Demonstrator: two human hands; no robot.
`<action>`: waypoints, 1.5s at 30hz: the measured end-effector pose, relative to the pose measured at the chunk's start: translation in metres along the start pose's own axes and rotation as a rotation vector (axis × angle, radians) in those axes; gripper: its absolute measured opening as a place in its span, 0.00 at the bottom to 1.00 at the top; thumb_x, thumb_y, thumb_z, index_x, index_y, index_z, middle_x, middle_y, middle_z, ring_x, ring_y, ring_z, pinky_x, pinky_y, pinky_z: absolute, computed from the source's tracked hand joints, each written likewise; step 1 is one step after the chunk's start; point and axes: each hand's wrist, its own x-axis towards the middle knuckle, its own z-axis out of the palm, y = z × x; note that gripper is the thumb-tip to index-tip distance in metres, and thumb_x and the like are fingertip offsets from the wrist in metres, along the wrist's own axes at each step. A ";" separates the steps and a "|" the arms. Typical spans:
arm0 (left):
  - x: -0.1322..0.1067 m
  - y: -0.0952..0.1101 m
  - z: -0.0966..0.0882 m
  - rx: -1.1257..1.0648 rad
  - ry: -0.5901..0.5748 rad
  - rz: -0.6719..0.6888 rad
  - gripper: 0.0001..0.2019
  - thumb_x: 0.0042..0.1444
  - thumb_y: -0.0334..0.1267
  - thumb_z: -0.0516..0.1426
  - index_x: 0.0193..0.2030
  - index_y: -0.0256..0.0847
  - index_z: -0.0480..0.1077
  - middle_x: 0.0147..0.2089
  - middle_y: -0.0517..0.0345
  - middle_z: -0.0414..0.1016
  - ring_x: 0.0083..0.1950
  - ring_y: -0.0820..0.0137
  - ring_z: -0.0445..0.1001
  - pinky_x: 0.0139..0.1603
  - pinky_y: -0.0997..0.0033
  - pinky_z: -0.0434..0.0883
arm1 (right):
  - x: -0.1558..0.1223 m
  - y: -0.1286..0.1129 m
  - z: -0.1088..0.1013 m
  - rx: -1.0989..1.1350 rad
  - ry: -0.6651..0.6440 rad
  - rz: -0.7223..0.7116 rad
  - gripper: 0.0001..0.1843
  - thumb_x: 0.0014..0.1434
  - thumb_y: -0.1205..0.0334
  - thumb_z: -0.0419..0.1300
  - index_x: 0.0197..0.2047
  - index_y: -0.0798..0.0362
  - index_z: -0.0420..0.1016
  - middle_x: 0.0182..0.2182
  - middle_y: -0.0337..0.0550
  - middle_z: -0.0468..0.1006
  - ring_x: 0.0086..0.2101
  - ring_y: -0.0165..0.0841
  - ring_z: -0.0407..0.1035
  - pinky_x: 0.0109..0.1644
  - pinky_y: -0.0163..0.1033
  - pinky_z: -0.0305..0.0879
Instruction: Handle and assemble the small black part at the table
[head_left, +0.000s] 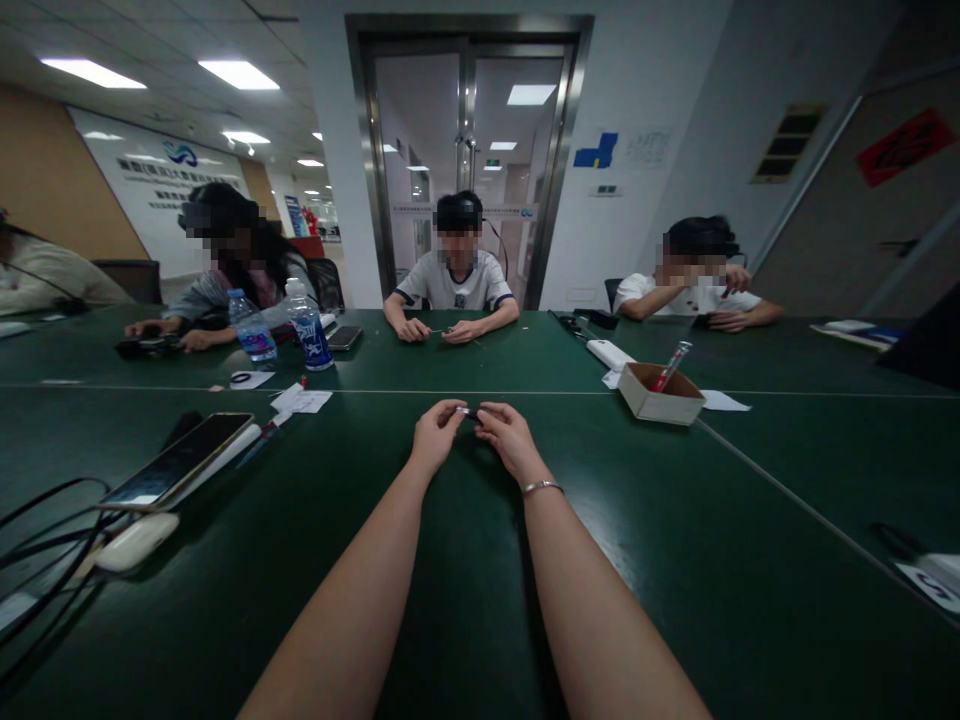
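Note:
Above the green table (480,560), my two hands meet at a small, slim object (470,412) that is dark with a shiny silver end. It is too small in view to tell its kind. The fingertips of my left hand (435,440) pinch its left end. On the other end, the fingers of my right hand (511,442) are closed too, with the thumb near the fingertips. A silver bangle (541,487) circles my right wrist. My fingers cover part of the object.
An open box (660,408) with a red-and-clear stick stands at right, near a white case (609,354). To the left lie a phone (184,458), a white oval case (137,541) and black cables. Two bottles (309,335) stand beyond. Several people sit around the table.

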 end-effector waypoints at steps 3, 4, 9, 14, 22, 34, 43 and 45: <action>0.000 -0.001 -0.001 0.017 -0.004 0.003 0.14 0.53 0.43 0.59 0.44 0.39 0.74 0.42 0.50 0.77 0.40 0.66 0.74 0.38 0.69 0.72 | 0.000 -0.001 0.001 0.000 0.006 0.005 0.23 0.38 0.59 0.75 0.37 0.55 0.74 0.25 0.39 0.76 0.24 0.29 0.71 0.30 0.33 0.69; 0.001 -0.001 -0.001 0.020 -0.005 0.004 0.14 0.53 0.43 0.58 0.44 0.39 0.74 0.42 0.50 0.77 0.40 0.66 0.74 0.39 0.69 0.72 | 0.000 -0.001 0.001 -0.001 0.010 0.007 0.22 0.39 0.59 0.75 0.37 0.55 0.74 0.25 0.39 0.76 0.24 0.29 0.71 0.30 0.33 0.69; 0.001 -0.002 -0.002 0.004 -0.003 0.010 0.14 0.53 0.42 0.59 0.44 0.38 0.74 0.42 0.49 0.77 0.41 0.65 0.74 0.39 0.68 0.72 | 0.000 -0.001 0.002 -0.004 0.026 0.019 0.21 0.39 0.59 0.74 0.36 0.55 0.74 0.25 0.39 0.76 0.23 0.28 0.71 0.29 0.32 0.69; 0.002 -0.001 -0.001 -0.011 -0.004 0.015 0.14 0.53 0.41 0.59 0.44 0.38 0.73 0.43 0.49 0.76 0.42 0.66 0.74 0.41 0.68 0.72 | 0.000 0.000 0.002 -0.016 0.034 0.019 0.22 0.40 0.56 0.75 0.35 0.56 0.74 0.23 0.39 0.76 0.23 0.28 0.71 0.29 0.32 0.68; 0.001 0.002 -0.001 -0.034 -0.022 -0.005 0.13 0.51 0.39 0.59 0.44 0.38 0.73 0.42 0.49 0.76 0.41 0.66 0.75 0.38 0.70 0.71 | -0.001 -0.001 0.003 -0.004 0.001 0.037 0.22 0.41 0.52 0.74 0.34 0.57 0.74 0.26 0.45 0.78 0.23 0.27 0.70 0.27 0.31 0.68; 0.001 0.004 -0.002 -0.048 -0.004 -0.097 0.17 0.48 0.48 0.61 0.38 0.36 0.74 0.36 0.49 0.77 0.36 0.66 0.75 0.31 0.72 0.68 | 0.000 0.001 0.000 -0.028 -0.001 0.009 0.24 0.37 0.53 0.75 0.35 0.56 0.74 0.25 0.39 0.76 0.23 0.27 0.70 0.28 0.31 0.68; 0.000 0.007 -0.001 -0.010 0.011 -0.129 0.23 0.46 0.57 0.60 0.33 0.35 0.73 0.27 0.54 0.73 0.28 0.70 0.70 0.30 0.71 0.66 | -0.001 0.000 0.000 -0.052 -0.017 -0.010 0.21 0.40 0.56 0.74 0.36 0.55 0.74 0.26 0.40 0.76 0.25 0.28 0.70 0.28 0.32 0.68; 0.000 0.007 -0.001 0.007 0.010 -0.130 0.24 0.46 0.58 0.59 0.31 0.35 0.73 0.26 0.55 0.72 0.27 0.71 0.69 0.30 0.72 0.65 | -0.001 -0.001 0.000 -0.056 -0.025 -0.011 0.21 0.41 0.57 0.74 0.37 0.55 0.74 0.26 0.39 0.76 0.25 0.28 0.70 0.28 0.32 0.68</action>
